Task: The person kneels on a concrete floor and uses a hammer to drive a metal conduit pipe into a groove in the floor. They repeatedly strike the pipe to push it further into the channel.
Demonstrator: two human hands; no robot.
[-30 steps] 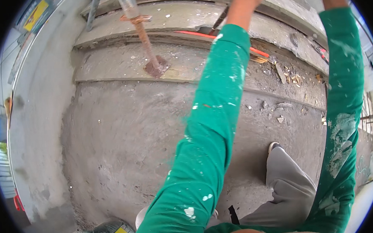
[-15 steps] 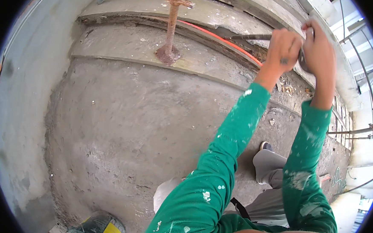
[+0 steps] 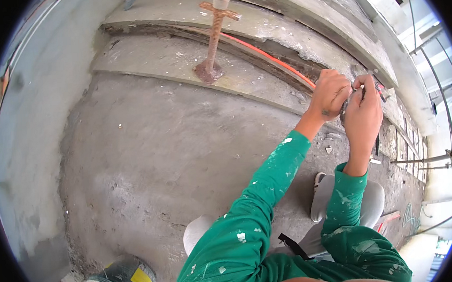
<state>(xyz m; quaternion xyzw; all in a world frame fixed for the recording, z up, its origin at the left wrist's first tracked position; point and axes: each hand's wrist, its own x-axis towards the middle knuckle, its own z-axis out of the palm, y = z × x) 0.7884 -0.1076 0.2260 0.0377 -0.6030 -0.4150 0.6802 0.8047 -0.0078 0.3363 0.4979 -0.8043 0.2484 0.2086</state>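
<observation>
My left hand (image 3: 330, 97) and my right hand (image 3: 364, 113) are close together near the right end of the steps, both with curled fingers. Between them shows part of a dark, roundish object (image 3: 344, 109), mostly covered by my fingers, so its kind is unclear. A small red-and-dark piece (image 3: 381, 91) sticks out beyond my right hand. Below that hand a thin dark strip (image 3: 377, 145) points downward beside my wrist; whether it belongs to the held thing I cannot tell. An orange-red hose or cable (image 3: 283, 64) runs along the step toward my left hand.
Rough concrete steps (image 3: 153, 53) rise ahead. A rusty threaded prop (image 3: 214, 41) stands on the lowest one. The grey concrete floor (image 3: 159, 145) meets a plastered wall (image 3: 35, 152) at left. Near my left side is a dark bucket (image 3: 121, 279); metal scaffold tubes (image 3: 443, 91) stand at right.
Both hands have come down and nearer to me, still close together. The long dark bar that pointed left from my left hand no longer shows there. My knees are bent more.
</observation>
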